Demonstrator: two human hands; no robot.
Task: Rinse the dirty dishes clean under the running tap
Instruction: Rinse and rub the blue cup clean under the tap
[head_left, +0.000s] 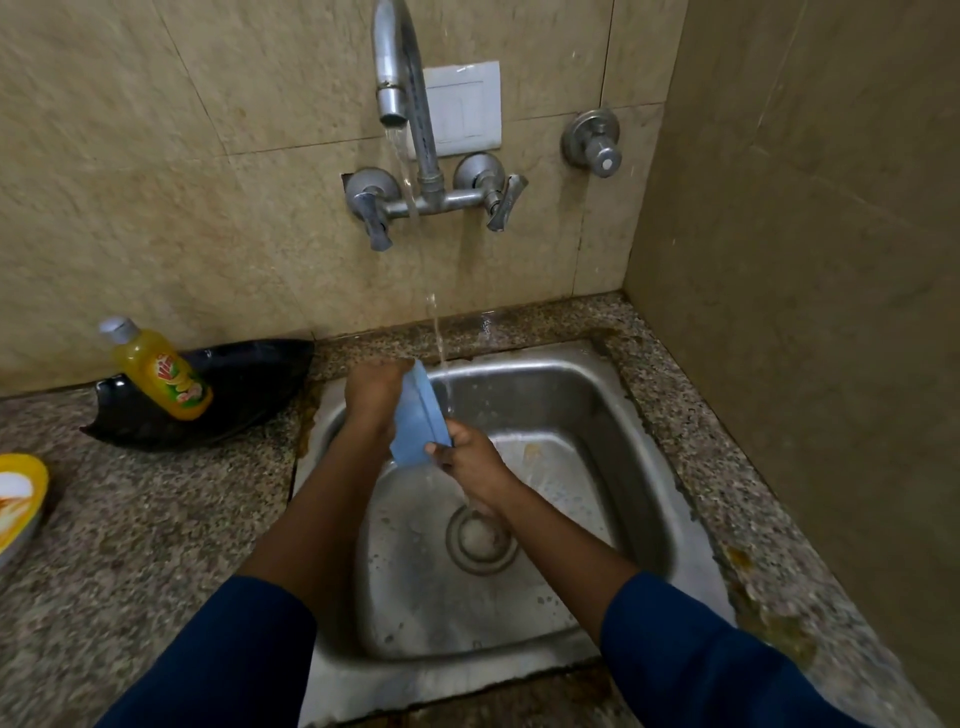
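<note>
While tap (397, 78) runs, left hand (374, 395) cups blue bowl (415, 421) behind; right hand (470, 460) pinches lower rim.

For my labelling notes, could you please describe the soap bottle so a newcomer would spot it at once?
Start at the steel sink; on the counter to its left sits a black dish. The soap bottle lies tilted in that dish: the only bottle, yellow with a grey cap.

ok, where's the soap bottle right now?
Head view, left side: the yellow soap bottle leans in the black dish on the granite counter, left of the sink.
</note>
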